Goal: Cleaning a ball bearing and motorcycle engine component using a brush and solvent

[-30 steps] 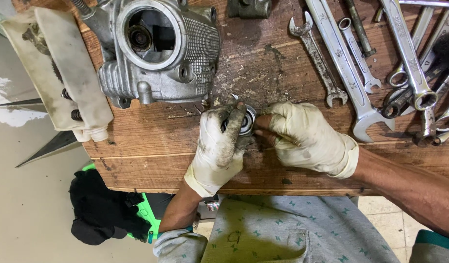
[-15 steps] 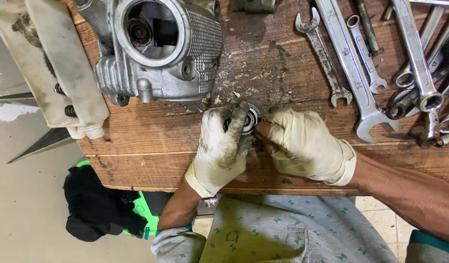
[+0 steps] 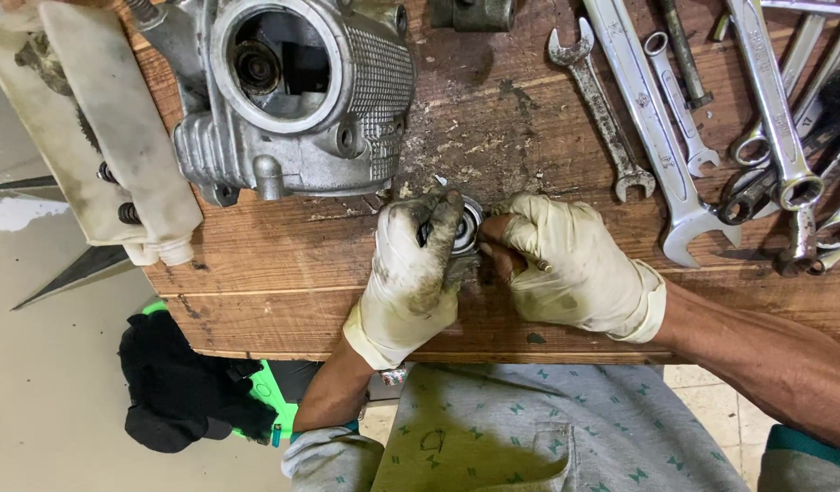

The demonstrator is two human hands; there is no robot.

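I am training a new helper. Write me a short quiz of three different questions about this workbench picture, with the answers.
1. True or false: both gloved hands, the left hand and the right hand, touch the small round metal bearing-like part.
2. Which lies farther from the person's left hand: A, the grey cast aluminium engine housing, or B, the row of steel spanners?
3. Fill in: the worn bench top is made of ____.

Key: 1 true; 2 B; 3 wood.
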